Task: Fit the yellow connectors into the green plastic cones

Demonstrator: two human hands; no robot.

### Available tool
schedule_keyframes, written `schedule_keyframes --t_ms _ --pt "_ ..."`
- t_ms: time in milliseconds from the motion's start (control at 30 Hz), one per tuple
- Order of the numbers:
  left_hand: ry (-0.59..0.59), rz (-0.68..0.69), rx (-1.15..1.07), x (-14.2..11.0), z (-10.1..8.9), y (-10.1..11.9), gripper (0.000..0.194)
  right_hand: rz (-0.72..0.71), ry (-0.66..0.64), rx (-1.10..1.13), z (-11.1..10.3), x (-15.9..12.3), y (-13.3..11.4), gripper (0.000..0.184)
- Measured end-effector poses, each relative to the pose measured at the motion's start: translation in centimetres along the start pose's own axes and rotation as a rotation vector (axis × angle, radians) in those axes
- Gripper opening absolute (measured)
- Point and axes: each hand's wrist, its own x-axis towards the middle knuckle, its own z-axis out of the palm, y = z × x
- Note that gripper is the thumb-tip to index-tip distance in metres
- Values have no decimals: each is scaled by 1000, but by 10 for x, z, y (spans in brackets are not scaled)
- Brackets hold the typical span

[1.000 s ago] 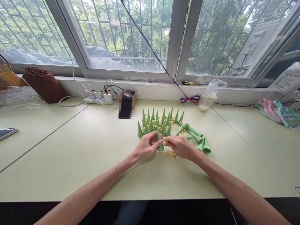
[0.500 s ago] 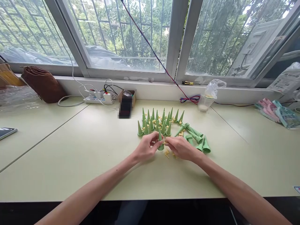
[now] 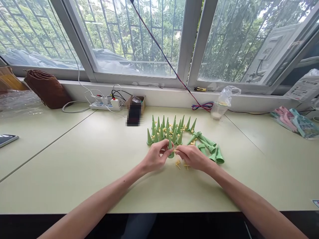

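Observation:
My left hand (image 3: 157, 155) is closed around the lower part of a green plastic cone (image 3: 170, 146), which points upward. Close against its right side, my right hand (image 3: 191, 156) pinches a small yellow plastic piece (image 3: 174, 151) at the cone's base; whether the piece sits in the cone I cannot tell. Behind both hands stand several green spikes (image 3: 161, 132) with yellow fittings among them. Several loose green cones (image 3: 219, 156) lie on their sides to the right. Below my right hand are loose yellow pieces (image 3: 177, 164) on the table.
The pale green table (image 3: 74, 186) runs up to the window sill. Along the back are a brown pouch (image 3: 47, 89), a power strip (image 3: 106, 106), a small box (image 3: 134, 111), coiled wire (image 3: 203, 106) and a bagged cup (image 3: 219, 108). Packaged pink and teal items (image 3: 296, 121) lie far right, a phone (image 3: 7, 140) far left.
The yellow piece in my right hand is slightly closer to the cone's base. Both hands keep nearly the same place and grip; the view has shifted slightly.

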Motion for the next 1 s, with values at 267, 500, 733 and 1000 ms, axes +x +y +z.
schedule_keyframes --t_ms 267,500,733,1000 --pt "48 -141 -194 5 -1 -1 23 -15 95 -7 -1 0 -1 18" --pt "39 -263 -403 7 -5 3 28 -42 136 -13 -1 1 -1 17" --pt "-1 -280 -465 6 -6 3 29 -70 151 -11 -3 1 -3 14" --pt "-42 -305 -487 5 -3 1 33 -133 182 -7 0 1 3 17"
